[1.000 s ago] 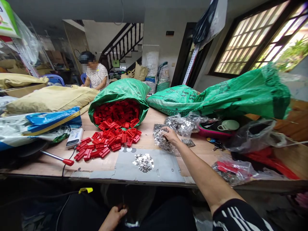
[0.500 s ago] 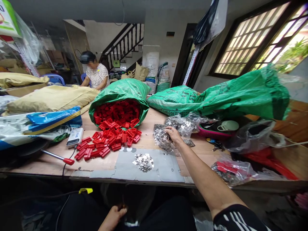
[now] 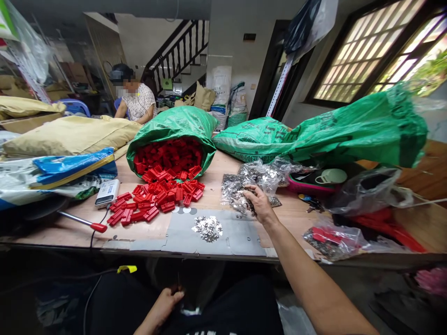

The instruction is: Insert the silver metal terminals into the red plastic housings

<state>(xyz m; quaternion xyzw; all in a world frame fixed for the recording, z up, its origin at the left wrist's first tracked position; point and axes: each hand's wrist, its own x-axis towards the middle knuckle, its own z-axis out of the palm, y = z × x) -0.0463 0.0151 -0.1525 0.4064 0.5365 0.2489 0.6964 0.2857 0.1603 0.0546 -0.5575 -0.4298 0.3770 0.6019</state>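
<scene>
Well, the right hand point(image 3: 260, 204) bends its fingers point(image 3: 253, 188) at a clear bag of metal bits point(image 3: 231, 191) on the bench point(image 3: 211, 197). The left hand point(image 3: 165, 303) is down below; I can't tell what either hand pinches. Shiny metal pieces point(image 3: 208, 228) lie on a grey sheet point(image 3: 244, 236).

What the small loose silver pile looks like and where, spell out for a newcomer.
On the light wood-grained table, find the grey sheet at the near edge. The pile of small silver pieces sits on it, nearer than the spilled red plastic pieces and to their right. Unlike the silver pieces in the clear plastic bags beyond, it lies loose and uncovered.
</scene>
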